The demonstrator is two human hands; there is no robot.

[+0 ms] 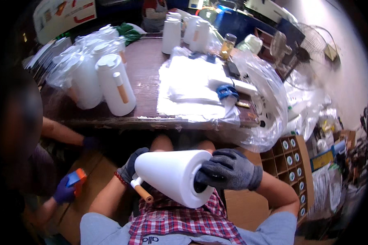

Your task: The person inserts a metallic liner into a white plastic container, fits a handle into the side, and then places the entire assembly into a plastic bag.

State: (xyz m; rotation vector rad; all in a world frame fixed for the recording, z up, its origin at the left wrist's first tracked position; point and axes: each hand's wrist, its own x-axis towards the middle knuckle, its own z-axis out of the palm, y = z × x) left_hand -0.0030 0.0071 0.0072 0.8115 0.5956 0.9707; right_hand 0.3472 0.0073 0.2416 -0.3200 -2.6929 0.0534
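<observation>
A white insulated jug (165,171) with a wood-coloured handle (143,192) lies tilted across my lap, its round base turned to the right. Around its far left end, above the handle, my gloved left hand (131,165) is closed. My right hand (231,169), in a grey and black glove, grips at the base, with bent fingers reaching into the dark round recess there. Those fingertips are hidden, and I cannot tell whether they pinch a small part inside. On the table ahead, a similar white jug (115,85) stands upright near the front edge.
More jugs (79,81) in clear plastic stand at the table's left, others (171,36) at the back. White sheets (192,85) and a blue tape dispenser (227,92) lie right. A divided carton (288,163) is beside me. At left, a co-worker's gloved hand (64,190) holds a blue-and-orange object (77,179).
</observation>
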